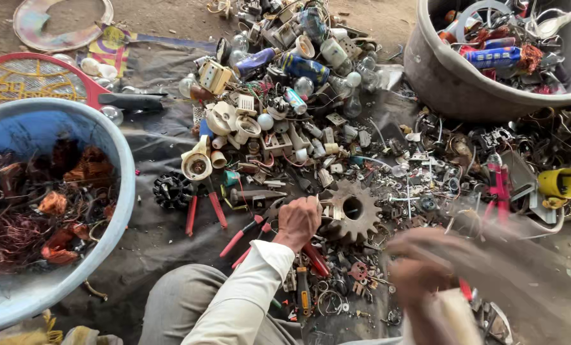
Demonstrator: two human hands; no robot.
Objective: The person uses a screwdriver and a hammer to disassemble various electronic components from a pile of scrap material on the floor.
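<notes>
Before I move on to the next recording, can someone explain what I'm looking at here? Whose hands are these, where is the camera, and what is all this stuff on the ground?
The single picture comes from a camera worn on a person's head, looking down at their own bare hands and lap. The left hand is closed around a small object beside a rusty toothed metal gear; what it grips is too small to tell. The right hand is blurred. A dark ground sheet carries a heap of scrap: bulbs, sockets, metal bits and red-handled pliers. At the left sits a blue plastic tub of copper wire, at the upper right a grey tub of mixed scrap.
</notes>
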